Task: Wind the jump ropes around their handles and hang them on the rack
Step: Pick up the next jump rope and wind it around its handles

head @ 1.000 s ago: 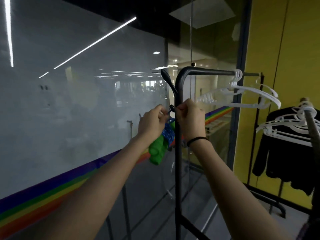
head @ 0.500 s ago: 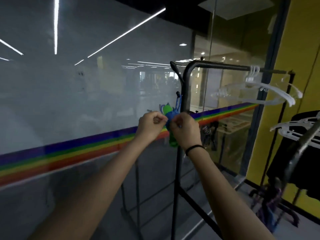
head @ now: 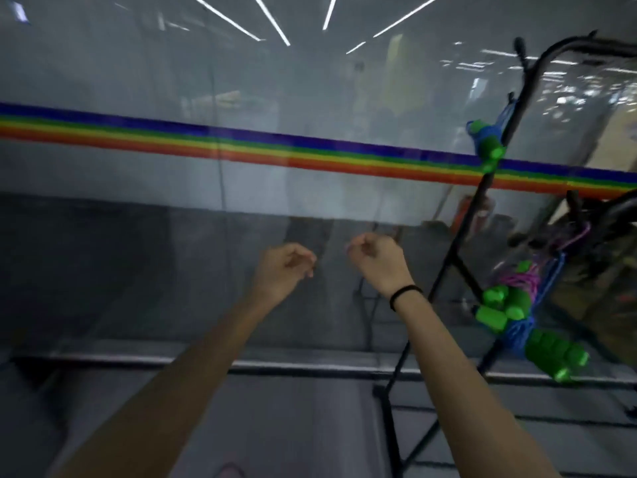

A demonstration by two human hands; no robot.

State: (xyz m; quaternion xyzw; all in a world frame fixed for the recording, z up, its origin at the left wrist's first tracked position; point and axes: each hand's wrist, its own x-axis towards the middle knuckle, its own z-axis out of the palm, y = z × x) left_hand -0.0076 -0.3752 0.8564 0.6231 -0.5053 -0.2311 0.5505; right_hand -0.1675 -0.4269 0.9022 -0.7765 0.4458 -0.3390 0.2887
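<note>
Nearest to me are the two bare forearms, which rise from the bottom edge of the view. The left hand (head: 284, 267) is in the middle, its fingers loosely curled with nothing in them. The right hand (head: 375, 258) is just beside it, apart from it, also loosely curled and holding nothing. A thin black band (head: 405, 294) sits on the right wrist.

To the right of the right forearm stands the black metal rack (head: 463, 229). In this tilted view its post slants from the floor up to the top right corner. Both hands are away from the rack and touch nothing. The right forearm covers a part of the rack's lower bars.

Low on the right side of the rack hangs a bundle of jump ropes (head: 506, 308) with several bright green handles and blue and purple cords wound about them. It is blurred, and I cannot tell from which peg it hangs. Higher, near the upper corner of the rack, one jump rope (head: 486, 146) hangs against the post, its blue cord wound round green handles.

Behind everything is a glass wall (head: 138, 236) with a metal floor rail (head: 172, 360) at its foot. A rainbow stripe (head: 241, 150) crosses the glass, and the rack post cuts across it. White light strips (head: 272, 25) are reflected at the top.
</note>
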